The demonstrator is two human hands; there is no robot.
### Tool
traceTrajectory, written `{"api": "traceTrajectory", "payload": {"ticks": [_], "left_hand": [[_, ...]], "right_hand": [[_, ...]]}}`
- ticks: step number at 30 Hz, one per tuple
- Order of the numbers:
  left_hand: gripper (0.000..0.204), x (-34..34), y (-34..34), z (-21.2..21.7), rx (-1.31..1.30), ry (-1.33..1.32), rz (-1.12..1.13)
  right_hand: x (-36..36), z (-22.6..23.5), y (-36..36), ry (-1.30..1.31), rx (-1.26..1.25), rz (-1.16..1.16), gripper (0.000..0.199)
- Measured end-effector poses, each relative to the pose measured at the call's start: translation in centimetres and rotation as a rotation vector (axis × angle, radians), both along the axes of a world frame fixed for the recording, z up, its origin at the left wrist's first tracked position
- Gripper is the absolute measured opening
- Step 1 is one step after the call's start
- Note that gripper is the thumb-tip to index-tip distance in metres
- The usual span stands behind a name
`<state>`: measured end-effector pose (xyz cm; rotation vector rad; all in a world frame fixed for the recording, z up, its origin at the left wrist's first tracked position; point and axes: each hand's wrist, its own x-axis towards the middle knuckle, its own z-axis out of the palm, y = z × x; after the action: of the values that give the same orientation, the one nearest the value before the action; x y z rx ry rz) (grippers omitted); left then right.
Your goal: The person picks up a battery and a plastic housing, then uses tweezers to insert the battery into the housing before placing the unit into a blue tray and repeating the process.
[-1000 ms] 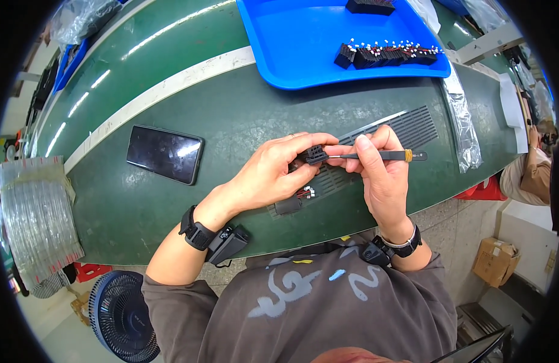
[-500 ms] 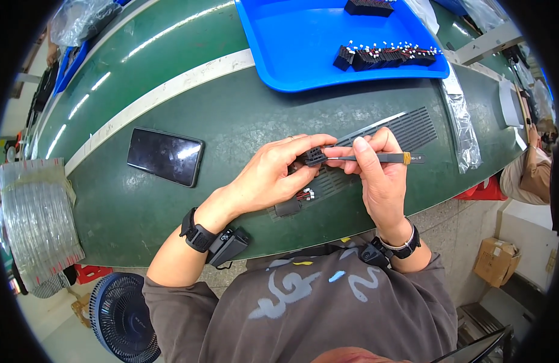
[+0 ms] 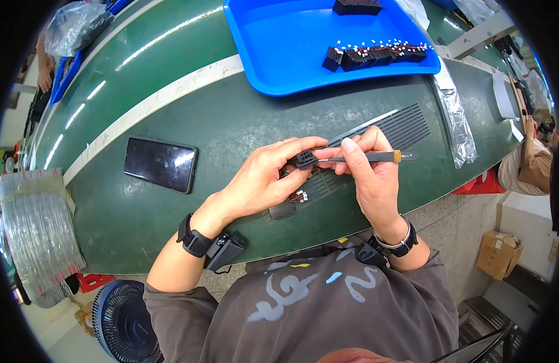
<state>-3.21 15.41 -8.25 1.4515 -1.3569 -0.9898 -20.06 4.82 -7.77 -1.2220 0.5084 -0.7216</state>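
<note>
Between the thumb and fingers of my left hand [image 3: 265, 173] sits a small black slotted part [image 3: 306, 159], its grid face toward my right. My right hand [image 3: 372, 176] is closed round dark tweezers [image 3: 376, 156] with a yellow band, and their tips reach the side of the black part. Whether the tips grip anything is too small to tell. Under both hands lies a long black slotted strip [image 3: 406, 125], set slantwise on the green table. Just below my left hand are a dark block [image 3: 282, 209] and red-and-black wires with white connectors [image 3: 299, 196].
A blue tray [image 3: 273, 81] at the back holds rows of black wired parts [image 3: 376, 55]. A phone [image 3: 160, 164] lies to the left, beyond it a clear plastic stack [image 3: 40, 224]. Clear plastic packaging [image 3: 458, 127] lies at right. A fan [image 3: 127, 320] stands lower left.
The view has shifted slightly, so the table things sit a little farther left. My hands keep the same hold on the black part and the tweezers.
</note>
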Motion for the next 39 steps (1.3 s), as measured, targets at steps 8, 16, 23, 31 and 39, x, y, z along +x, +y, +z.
{"api": "traceTrajectory", "payload": {"ticks": [8,16,23,31,39], "left_hand": [[0.047,0.01,0.04,-0.07,0.007,-0.007,-0.003],[0.046,0.01,-0.01,-0.14,0.025,0.014,-0.003],[0.046,-0.01,0.03,-0.06,0.021,-0.001,-0.005],[0.047,-0.02,-0.04,-0.32,-0.01,-0.022,-0.004],[0.048,0.0,0.12,-0.18,0.067,0.059,-0.003]], "right_hand": [[-0.13,-0.17,-0.05,-0.048,0.046,0.017,0.018],[-0.03,-0.09,-0.06,-0.038,0.034,0.004,0.021],[-0.05,-0.13,-0.09,-0.009,0.018,0.002,0.021],[0.03,-0.08,-0.09,-0.003,0.0,0.0,0.02],[0.16,-0.08,-0.09,-0.005,-0.018,0.002,0.02]]}}
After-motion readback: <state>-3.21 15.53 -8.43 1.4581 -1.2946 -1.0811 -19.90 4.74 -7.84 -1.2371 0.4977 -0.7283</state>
